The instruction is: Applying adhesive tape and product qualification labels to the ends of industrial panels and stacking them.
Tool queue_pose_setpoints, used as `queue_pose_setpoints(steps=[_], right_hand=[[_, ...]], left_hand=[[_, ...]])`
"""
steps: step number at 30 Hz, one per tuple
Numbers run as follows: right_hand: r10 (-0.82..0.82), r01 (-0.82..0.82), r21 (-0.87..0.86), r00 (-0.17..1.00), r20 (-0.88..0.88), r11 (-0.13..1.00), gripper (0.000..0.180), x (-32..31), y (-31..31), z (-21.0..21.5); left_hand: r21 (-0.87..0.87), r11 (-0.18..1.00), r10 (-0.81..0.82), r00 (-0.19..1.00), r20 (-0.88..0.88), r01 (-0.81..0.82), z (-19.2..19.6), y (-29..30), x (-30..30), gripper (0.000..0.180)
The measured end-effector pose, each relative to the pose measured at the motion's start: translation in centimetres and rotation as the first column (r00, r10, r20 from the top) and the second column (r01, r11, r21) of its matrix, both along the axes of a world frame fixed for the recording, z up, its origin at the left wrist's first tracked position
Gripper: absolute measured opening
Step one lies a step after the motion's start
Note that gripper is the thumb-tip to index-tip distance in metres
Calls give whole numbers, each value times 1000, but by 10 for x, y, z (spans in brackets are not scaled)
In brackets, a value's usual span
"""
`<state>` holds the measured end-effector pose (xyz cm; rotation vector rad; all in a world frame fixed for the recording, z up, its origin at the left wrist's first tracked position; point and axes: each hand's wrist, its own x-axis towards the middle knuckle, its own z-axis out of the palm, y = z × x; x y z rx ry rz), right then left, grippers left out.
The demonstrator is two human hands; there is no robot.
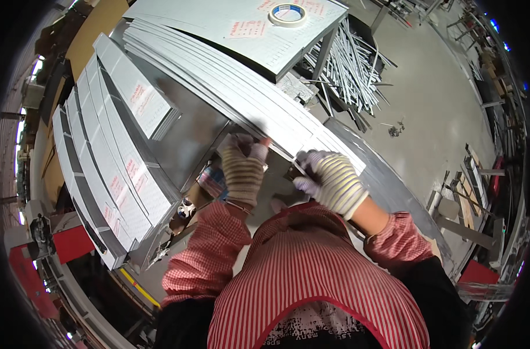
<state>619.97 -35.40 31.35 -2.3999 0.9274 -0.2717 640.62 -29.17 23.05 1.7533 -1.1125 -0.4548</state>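
Note:
Both my hands wear striped knit gloves and meet at the near end of a stack of long grey metal strips (230,75) lying on a metal work surface (195,139). My left hand (243,168) rests its fingertips on the end of the strips, fingers curled around the edge. My right hand (330,181) pinches the near end of the strip stack from the right side. What exactly sits between the fingers is hidden by the gloves.
More stacks of grey sheet-metal panels (110,174) with pale labels lie to the left. A roll of tape (287,14) sits on a raised panel at the back. A bundle of thin metal rods (349,70) lies on the floor to the right.

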Motion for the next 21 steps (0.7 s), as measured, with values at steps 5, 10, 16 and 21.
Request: queue_pose_setpoints(steps=[5,10,16,21], right_hand=[[-46,63,-325,997,62,944,78,8,-39,-1],[-78,43,-267,989,-122,963,102,24,-37,-30],[-54,23,-250,992,-117,968,106,23,-41,-31],[-4,-2,-261,1000,-22,965,89,18,-42,-36]], left_hand=[[368,924,224,623,-749,109,11,-6,-22,35],[398,914,373,554,-745,-80,15,-8,-35,31],[397,909,400,525,-751,-126,8,-4,-36,27],[130,976,215,865,-453,-174,-55,9,-38,23]])
